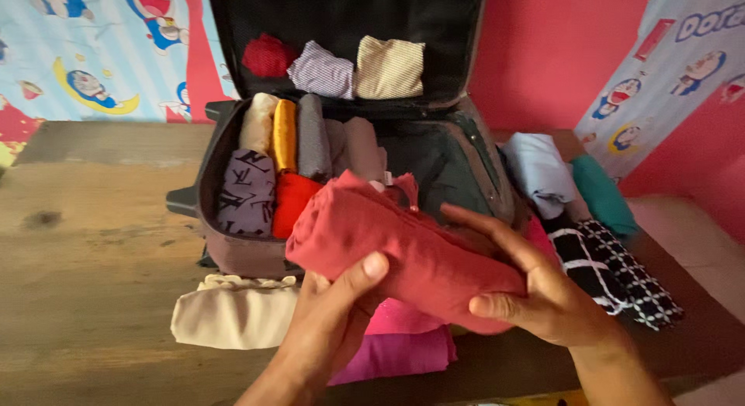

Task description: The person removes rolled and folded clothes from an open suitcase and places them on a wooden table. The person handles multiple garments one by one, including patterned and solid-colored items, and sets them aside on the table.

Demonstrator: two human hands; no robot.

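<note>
Both hands hold a rolled red garment (388, 239) just above the near edge of an open dark suitcase (458, 165). My left hand (334, 313) grips the roll from below at its near end, thumb on top. My right hand (535, 286) wraps its right end, fingers spread over the cloth. Inside the suitcase lie several rolled clothes: cream, yellow, grey, a dark patterned one (247, 193) and a red one (293, 200). The raised lid (341, 18) carries three small rolls: red, striped lilac and beige.
The suitcase sits on a wooden table (85, 243). A cream roll (229, 317) and a magenta folded cloth (403, 344) lie in front of it. To the right lie a light blue roll (539, 173), a teal roll (605, 193) and a black-and-white checked roll (621, 278). Pink wall behind.
</note>
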